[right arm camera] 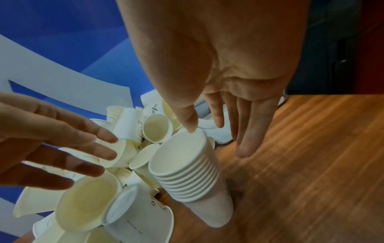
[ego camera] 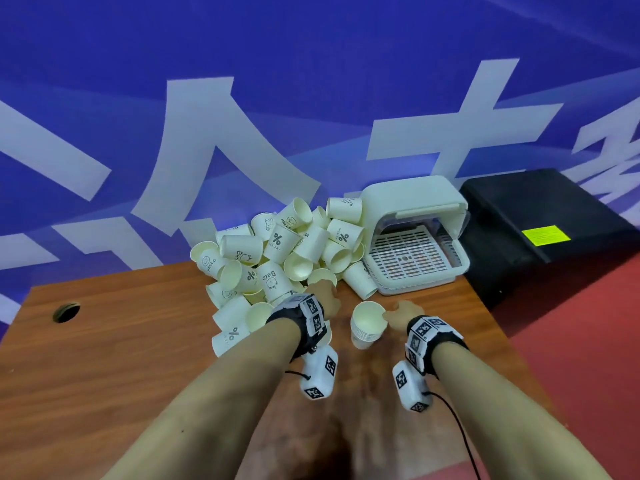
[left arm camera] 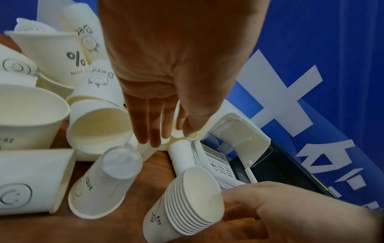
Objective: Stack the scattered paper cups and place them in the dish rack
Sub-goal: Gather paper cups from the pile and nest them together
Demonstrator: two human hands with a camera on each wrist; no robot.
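Note:
A heap of cream paper cups (ego camera: 277, 251) lies at the back of the wooden table (ego camera: 121, 358), left of the white dish rack (ego camera: 460, 265), whose lid is raised. A stack of nested cups (ego camera: 365, 327) stands in front of the heap. My right hand (ego camera: 398, 311) has its thumb tip on the stack's rim (right arm camera: 193, 131), with straight fingers (right arm camera: 249, 131) reaching down beside the stack (right arm camera: 187, 172). My left hand (ego camera: 327, 296) reaches into the heap's near edge with straight, spread fingers (right arm camera: 99, 151) and holds nothing. In the left wrist view its fingertips (left arm camera: 153, 138) hover over small cups.
A black box (ego camera: 540, 230) stands right of the rack, beyond the table's right edge. A cable hole (ego camera: 65, 311) is in the table at the left. A blue banner wall rises behind the heap. Red floor lies to the right.

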